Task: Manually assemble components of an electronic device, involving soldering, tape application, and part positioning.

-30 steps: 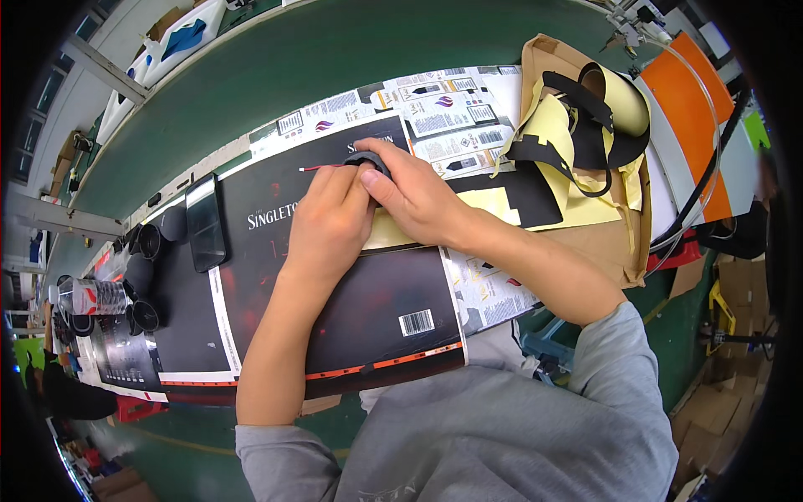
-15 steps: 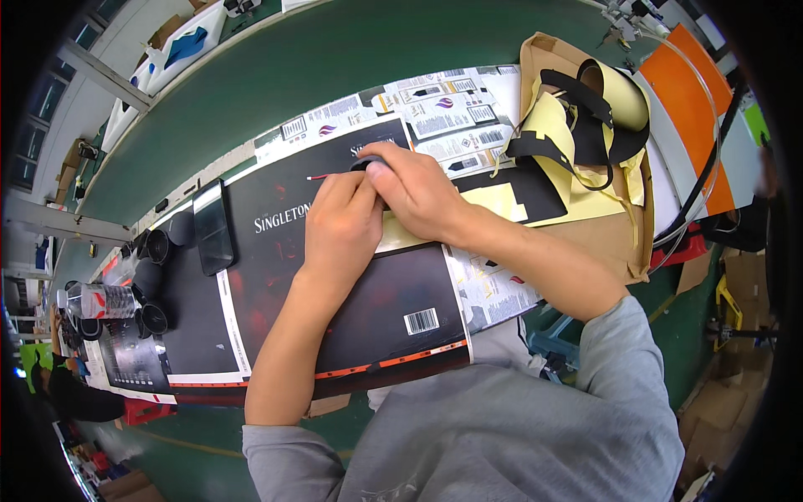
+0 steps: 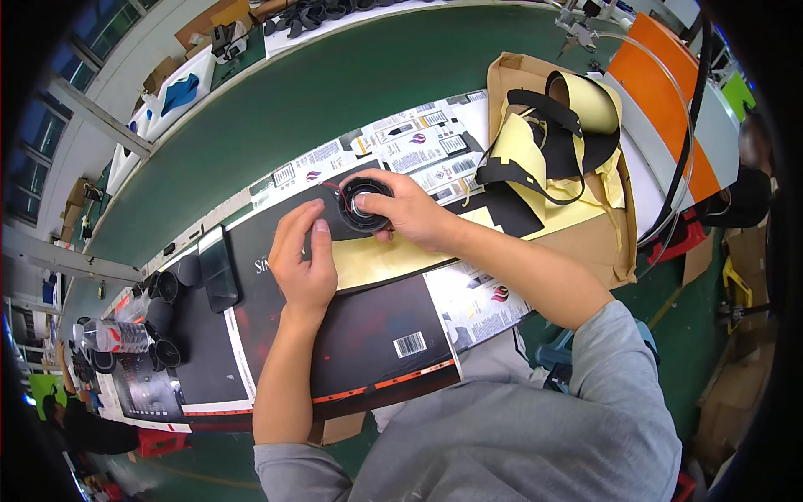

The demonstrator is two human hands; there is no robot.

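Note:
My right hand [image 3: 411, 211] grips a round black cup-shaped housing [image 3: 357, 221] with its thumb pressed on the silvery middle of the open face. A thin red wire [image 3: 329, 186] sticks out at the housing's left edge. Just left of it is my left hand [image 3: 303, 258], holding nothing, with fingers stretched and thumb apart. Below both hands lies a yellow-backed strip [image 3: 381, 263] on a dark printed sheet [image 3: 355, 322].
A cardboard tray [image 3: 609, 258] at right holds curled yellow-and-black sheet scraps [image 3: 594, 105]. To the left lie a phone [image 3: 219, 276], a clear bottle [image 3: 121, 336] and several black cups [image 3: 167, 351]. A person [image 3: 88, 427] is at far left.
The hands have come apart: my left hand has let go and opened toward the left. The housing, mostly covered before, now shows its open face in my right hand. The view has shifted slightly.

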